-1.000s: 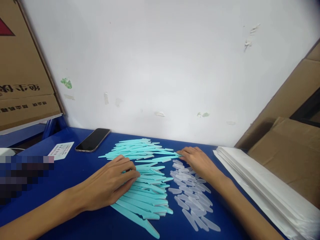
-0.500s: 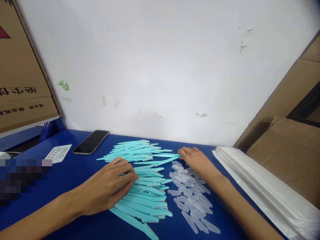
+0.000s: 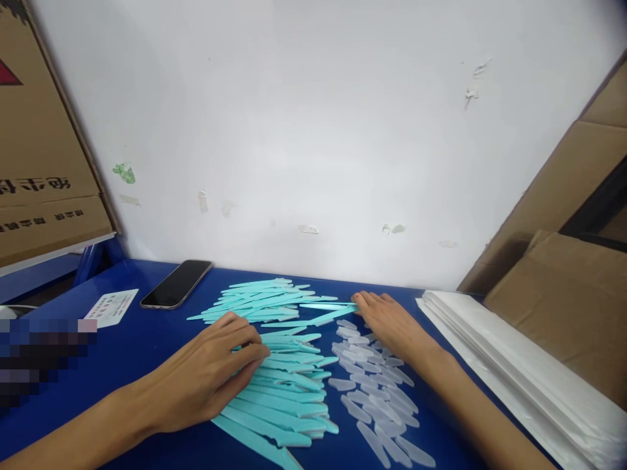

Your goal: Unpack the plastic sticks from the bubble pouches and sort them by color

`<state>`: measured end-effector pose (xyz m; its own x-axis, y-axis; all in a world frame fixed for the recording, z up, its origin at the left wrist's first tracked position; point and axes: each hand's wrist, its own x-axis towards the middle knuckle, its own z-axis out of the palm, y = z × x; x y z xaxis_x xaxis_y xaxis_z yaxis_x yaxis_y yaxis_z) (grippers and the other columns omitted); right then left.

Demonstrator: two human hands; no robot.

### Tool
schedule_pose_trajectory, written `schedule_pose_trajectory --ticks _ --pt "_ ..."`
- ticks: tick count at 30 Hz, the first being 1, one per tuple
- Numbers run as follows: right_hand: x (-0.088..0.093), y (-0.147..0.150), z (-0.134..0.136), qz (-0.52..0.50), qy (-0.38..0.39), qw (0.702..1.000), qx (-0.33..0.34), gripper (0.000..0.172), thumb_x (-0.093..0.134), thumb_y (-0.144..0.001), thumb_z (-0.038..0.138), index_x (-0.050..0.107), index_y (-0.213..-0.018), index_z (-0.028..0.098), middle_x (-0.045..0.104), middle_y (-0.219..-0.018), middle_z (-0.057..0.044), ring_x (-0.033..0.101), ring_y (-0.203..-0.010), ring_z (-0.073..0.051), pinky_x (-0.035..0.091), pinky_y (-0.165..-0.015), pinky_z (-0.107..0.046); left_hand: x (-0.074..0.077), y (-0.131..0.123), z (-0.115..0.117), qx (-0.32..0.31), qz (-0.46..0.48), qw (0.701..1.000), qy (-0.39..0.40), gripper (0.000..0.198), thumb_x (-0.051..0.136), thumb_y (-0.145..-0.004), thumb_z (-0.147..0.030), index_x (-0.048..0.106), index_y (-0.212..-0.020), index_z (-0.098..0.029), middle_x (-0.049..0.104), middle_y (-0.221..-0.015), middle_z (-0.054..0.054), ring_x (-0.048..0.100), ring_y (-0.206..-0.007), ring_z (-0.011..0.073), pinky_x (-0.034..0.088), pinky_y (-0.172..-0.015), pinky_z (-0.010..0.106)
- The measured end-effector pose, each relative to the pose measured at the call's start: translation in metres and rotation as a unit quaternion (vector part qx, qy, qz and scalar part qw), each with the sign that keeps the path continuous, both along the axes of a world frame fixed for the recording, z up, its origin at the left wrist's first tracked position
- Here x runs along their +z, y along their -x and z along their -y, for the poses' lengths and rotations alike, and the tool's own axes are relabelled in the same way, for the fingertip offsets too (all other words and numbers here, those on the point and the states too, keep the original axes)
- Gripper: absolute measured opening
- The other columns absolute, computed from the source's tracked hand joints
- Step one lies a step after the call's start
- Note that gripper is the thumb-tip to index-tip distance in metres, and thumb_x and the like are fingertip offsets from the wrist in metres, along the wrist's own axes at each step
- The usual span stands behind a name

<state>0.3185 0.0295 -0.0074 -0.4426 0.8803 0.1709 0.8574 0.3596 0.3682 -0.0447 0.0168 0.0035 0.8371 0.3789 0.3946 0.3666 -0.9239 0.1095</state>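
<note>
Blue bench (image 3: 147, 339) against scuffed white wall (image 3: 313, 130); cardboard boxes (image 3: 563, 294) at right, stack of white sheets (image 3: 514, 372) along right edge, smartphone (image 3: 176, 284) and card (image 3: 112, 307) near far left corner.

Left hand (image 3: 210, 375) palm down, fingers pressed together, lightly curled, resting on fanned pile of teal plastic sticks (image 3: 289, 391) at mid-bench.

Right hand (image 3: 392, 324) palm down over scattered clear caps (image 3: 377, 405), fingers stretched, close together, tips touching end of single teal stick (image 3: 328, 305) toward far edge; pinch or mere touch, cannot tell.
</note>
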Motion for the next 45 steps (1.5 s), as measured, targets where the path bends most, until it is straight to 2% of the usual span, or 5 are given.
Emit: schedule_pose_trajectory --ticks 16,25,31,40,45 --pt "0.014 -0.002 0.005 -0.022 0.007 1.000 0.014 0.045 0.040 -0.084 -0.010 0.048 -0.121 0.014 0.076 -0.100 -0.014 0.074 -0.095 -0.028 0.052 -0.081 -0.039 0.004 0.000 0.000 0.008 0.066 0.996 -0.054 0.025 0.047 -0.102 -0.006 0.060 -0.119 -0.019 0.064 -0.100 0.007 0.055 -0.093 0.0208 0.041 -0.086 0.039" --pt "0.036 0.069 0.047 -0.026 -0.057 0.986 0.157 0.055 0.049 -0.075 -0.010 0.048 -0.126 0.009 0.073 -0.088 -0.005 0.070 -0.075 -0.022 0.046 -0.073 -0.036 0.019 -0.021 0.034 0.107 0.081 0.953 -0.270 0.046 0.060 -0.102 -0.028 0.052 -0.146 -0.019 0.052 -0.149 0.017 0.045 -0.136 0.0397 0.038 -0.106 0.057" --pt "0.034 0.086 0.059 -0.015 -0.091 0.975 0.201 0.053 0.058 -0.078 -0.003 0.048 -0.130 0.007 0.072 -0.091 -0.006 0.067 -0.074 -0.020 0.042 -0.072 -0.035 0.016 -0.020 0.032 0.145 -0.009 0.929 -0.340 0.035 0.046 -0.108 -0.024 0.057 -0.138 -0.009 0.075 -0.110 0.012 0.067 -0.098 0.0288 0.044 -0.090 0.046" --pt "0.021 0.090 0.059 0.006 -0.054 0.980 0.189 0.059 0.065 -0.077 0.000 0.048 -0.132 0.007 0.072 -0.103 -0.010 0.068 -0.082 -0.023 0.046 -0.068 -0.036 -0.002 -0.024 0.028 0.166 -0.154 0.935 -0.274 0.011 0.063 -0.100 -0.027 0.059 -0.098 -0.017 0.063 -0.070 0.000 0.062 -0.051 0.0214 0.037 -0.049 0.036" --pt "0.023 0.097 0.063 -0.065 -0.066 0.977 0.190 0.028 0.061 -0.096 0.012 0.050 -0.122 0.014 0.067 -0.095 -0.004 0.064 -0.083 -0.022 0.044 -0.068 -0.036 0.001 -0.018 0.027 0.145 -0.161 0.951 -0.219 0.013 0.049 -0.106 -0.022 0.049 -0.093 -0.021 0.058 -0.065 -0.003 0.058 -0.045 0.0226 0.029 -0.047 0.037"
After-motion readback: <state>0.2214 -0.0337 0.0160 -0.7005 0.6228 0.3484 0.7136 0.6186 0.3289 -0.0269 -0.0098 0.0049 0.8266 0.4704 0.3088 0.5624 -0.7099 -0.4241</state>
